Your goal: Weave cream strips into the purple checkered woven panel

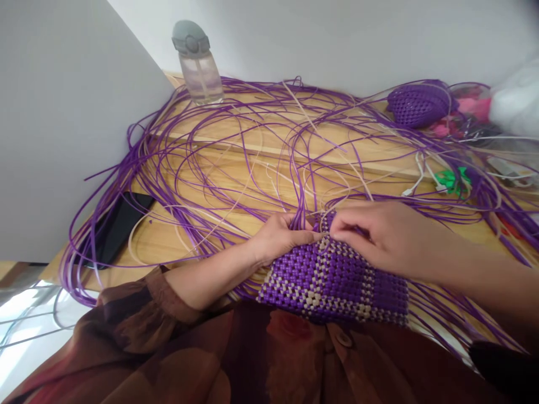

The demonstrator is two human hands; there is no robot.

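Observation:
A purple and beige woven piece [332, 280] of plastic strips rests at the table's near edge, against my clothing. My left hand [282, 238] grips its upper edge, the thumb lying along the weave and the fingers tucked behind. Just right of that thumb, my right hand [370, 230] is closed in a pinch at the same edge. What lies between its fingertips is too small to make out. Long loose purple strips [301, 185] rise from the edge beside my left hand and spread over the table, mixed with beige ones.
A clear bottle with a grey lid [200, 76] stands at the back left. A dark phone [122, 224] lies at left under strips. At right are a purple woven item [421, 104], a white cable [416, 174] and a green bundle [455, 180]. Walls border the table [236, 163].

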